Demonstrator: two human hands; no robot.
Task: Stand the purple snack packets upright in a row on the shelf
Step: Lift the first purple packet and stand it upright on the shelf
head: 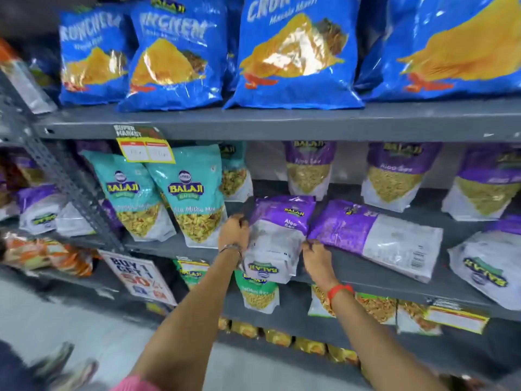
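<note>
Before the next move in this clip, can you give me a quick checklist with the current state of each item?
1. Left hand on the upside-down purple packet: ok, grip on its left edge.
2. Right hand securely holding a packet: cannot tell, fingertips meet between two packets.
3. Held packet upright: not ok, logo inverted, hanging over the shelf edge.
4. Neighbouring purple packet upright: not ok, lying flat.
5. Back-row purple packets standing: ok.

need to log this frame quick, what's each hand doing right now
Left hand: fingers closed on the left edge of the lying purple packet.
Right hand: fingers at the same packet's right edge; full grip cannot be told.
</note>
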